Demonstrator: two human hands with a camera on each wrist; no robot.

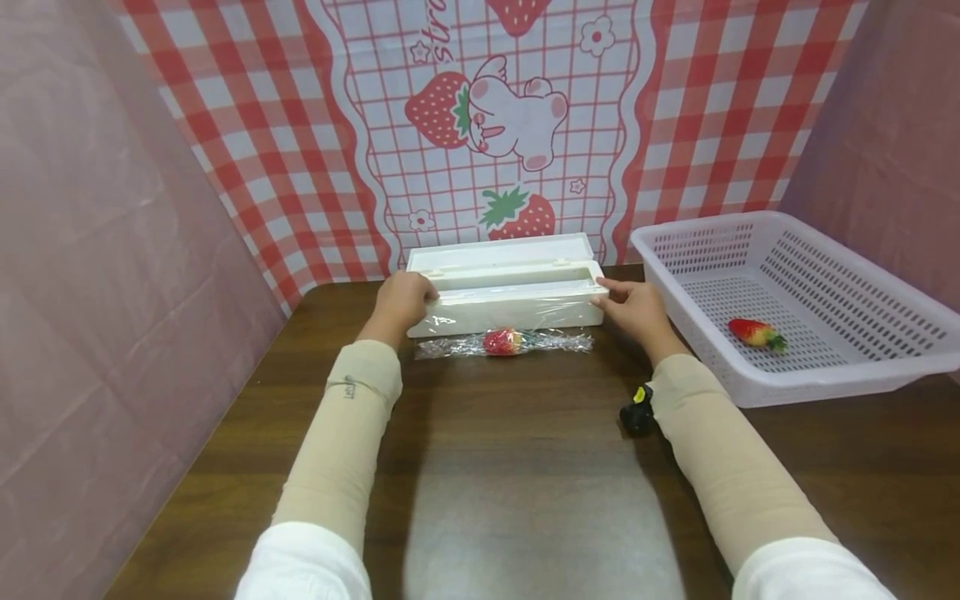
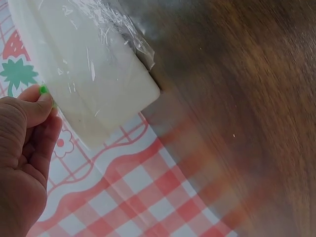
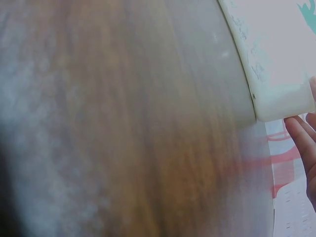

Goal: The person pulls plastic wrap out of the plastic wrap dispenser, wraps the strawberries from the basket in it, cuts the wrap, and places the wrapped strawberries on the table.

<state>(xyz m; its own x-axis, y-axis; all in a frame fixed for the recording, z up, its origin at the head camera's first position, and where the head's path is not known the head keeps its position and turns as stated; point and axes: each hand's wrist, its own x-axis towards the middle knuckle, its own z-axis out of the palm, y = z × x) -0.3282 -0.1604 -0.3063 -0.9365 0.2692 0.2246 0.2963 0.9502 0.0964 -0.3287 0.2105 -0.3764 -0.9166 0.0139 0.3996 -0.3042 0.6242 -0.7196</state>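
A white cling film box (image 1: 517,310) stands at the back of the table, its lid (image 1: 502,252) raised. Clear cling film (image 2: 106,22) hangs over its front. At the box's left end my left hand (image 1: 401,304) has thumb and fingers pinched at the upper edge; a small green spot shows by the thumb tip in the left wrist view. My right hand (image 1: 633,312) grips the right end, thumb at the front, another finger on top. Right in front of the box lies a red strawberry (image 1: 501,342) amid a strip of crinkled film.
To the right stands a white perforated basket (image 1: 832,387) with another strawberry (image 1: 756,333) in it. A black device with a yellow mark (image 1: 637,412) sits by my right sleeve. Behind the box hangs a red-checked strawberry cloth (image 1: 277,125); pink cloth (image 1: 97,292) lines the sides.
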